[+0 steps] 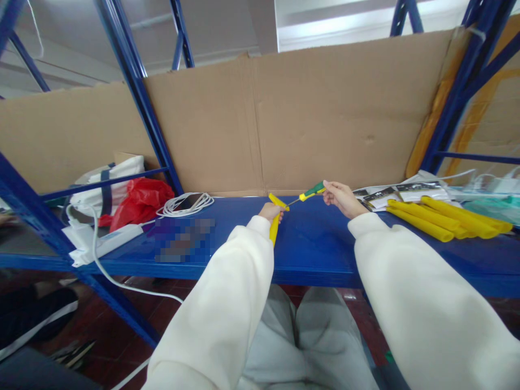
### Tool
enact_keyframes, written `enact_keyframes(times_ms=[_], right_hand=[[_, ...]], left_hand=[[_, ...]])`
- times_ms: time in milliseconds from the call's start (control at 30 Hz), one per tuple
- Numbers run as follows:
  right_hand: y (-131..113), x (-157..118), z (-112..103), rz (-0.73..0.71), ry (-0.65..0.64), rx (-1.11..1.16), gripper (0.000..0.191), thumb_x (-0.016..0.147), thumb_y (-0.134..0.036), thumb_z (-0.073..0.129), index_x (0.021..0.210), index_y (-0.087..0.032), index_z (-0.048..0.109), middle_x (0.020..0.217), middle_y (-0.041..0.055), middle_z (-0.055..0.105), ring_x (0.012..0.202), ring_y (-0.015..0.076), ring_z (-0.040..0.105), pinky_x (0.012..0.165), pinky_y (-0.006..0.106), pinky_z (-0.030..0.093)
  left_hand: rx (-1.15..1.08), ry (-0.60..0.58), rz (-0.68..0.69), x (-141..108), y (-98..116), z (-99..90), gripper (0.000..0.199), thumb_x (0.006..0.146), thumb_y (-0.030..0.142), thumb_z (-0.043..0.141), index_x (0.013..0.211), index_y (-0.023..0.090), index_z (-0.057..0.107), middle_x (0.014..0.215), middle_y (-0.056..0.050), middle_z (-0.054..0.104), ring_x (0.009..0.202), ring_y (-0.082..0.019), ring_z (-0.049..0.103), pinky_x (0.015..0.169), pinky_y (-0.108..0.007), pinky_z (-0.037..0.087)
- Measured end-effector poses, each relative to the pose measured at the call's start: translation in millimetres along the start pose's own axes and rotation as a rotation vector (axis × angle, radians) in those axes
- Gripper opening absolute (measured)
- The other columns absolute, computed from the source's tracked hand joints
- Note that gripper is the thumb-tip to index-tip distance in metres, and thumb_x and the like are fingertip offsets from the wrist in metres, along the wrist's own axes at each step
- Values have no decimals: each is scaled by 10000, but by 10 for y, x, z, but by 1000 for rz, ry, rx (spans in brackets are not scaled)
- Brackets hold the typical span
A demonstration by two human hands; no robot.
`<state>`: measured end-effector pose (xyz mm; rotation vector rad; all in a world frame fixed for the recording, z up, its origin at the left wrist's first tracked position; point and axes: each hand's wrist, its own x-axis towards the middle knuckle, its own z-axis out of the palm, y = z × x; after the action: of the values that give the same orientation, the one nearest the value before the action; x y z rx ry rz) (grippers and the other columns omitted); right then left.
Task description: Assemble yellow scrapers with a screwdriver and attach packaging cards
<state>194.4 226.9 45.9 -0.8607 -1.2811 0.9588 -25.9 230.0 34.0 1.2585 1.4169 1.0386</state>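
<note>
My left hand (271, 212) is closed around a yellow tube (274, 232), which slants over the blue shelf with its ends showing above and below the fingers. A screwdriver (312, 191) with a green and yellow handle is in my right hand (340, 198), held by the handle's end with the fingers. Its thin shaft points left and down, and its tip meets the tube beside my left fingers. Whether the tip is inside the tube or only against it, I cannot tell. Several more yellow tubes (442, 219) lie together to the right of my right hand.
On the left of the blue shelf (320, 254) are a coiled white cable (184, 206), a red plastic bag (142, 200) and a white power strip (114, 241). Printed packets (420, 190) lie behind the tubes. Cardboard (325, 119) walls the back between blue posts. Someone's leg shows lower left.
</note>
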Motion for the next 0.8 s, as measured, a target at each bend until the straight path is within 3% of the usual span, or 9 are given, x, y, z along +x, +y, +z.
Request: enact_keyframes(times_ms=[100, 267, 400, 633, 800], right_hand=[[21, 19, -5, 38, 33, -4, 380, 795, -468, 761, 691, -188, 526, 513, -24, 552, 418, 77, 493, 388, 185, 379], [32, 12, -7, 48, 55, -14, 333, 811, -485, 737, 800, -201, 564, 441, -59, 493, 360, 87, 448, 352, 189, 341], [20, -3, -23, 30, -29, 8, 369, 820, -526, 714, 809, -170, 619, 455, -37, 505, 384, 86, 467, 373, 195, 360], [12, 10, -39, 15, -134, 113, 225, 833, -377, 742, 831, -190, 618, 596, -9, 609, 507, 101, 561, 492, 219, 465], [37, 24, -37, -2, -58, 89, 282, 768, -388, 800, 788, -189, 601, 565, -35, 566, 475, 82, 514, 448, 199, 408]], left_hand=[[6, 50, -36, -36, 38, 27, 109, 846, 77, 661, 751, 104, 614, 452, 62, 446, 384, -61, 423, 437, -185, 385], [8, 39, -44, -64, 63, 35, 58, 859, 57, 620, 818, 93, 641, 459, 66, 449, 389, -69, 423, 479, -203, 426], [10, 45, -34, -54, 54, 27, 98, 855, 53, 618, 770, 100, 630, 464, 62, 448, 399, -76, 434, 498, -220, 439], [10, -4, -15, -34, 36, 0, 97, 840, 70, 645, 752, 104, 622, 467, 58, 455, 410, -80, 451, 501, -223, 441], [13, 32, -39, -83, 66, 24, 51, 853, 54, 622, 826, 90, 646, 459, 67, 442, 396, -75, 429, 488, -215, 428]])
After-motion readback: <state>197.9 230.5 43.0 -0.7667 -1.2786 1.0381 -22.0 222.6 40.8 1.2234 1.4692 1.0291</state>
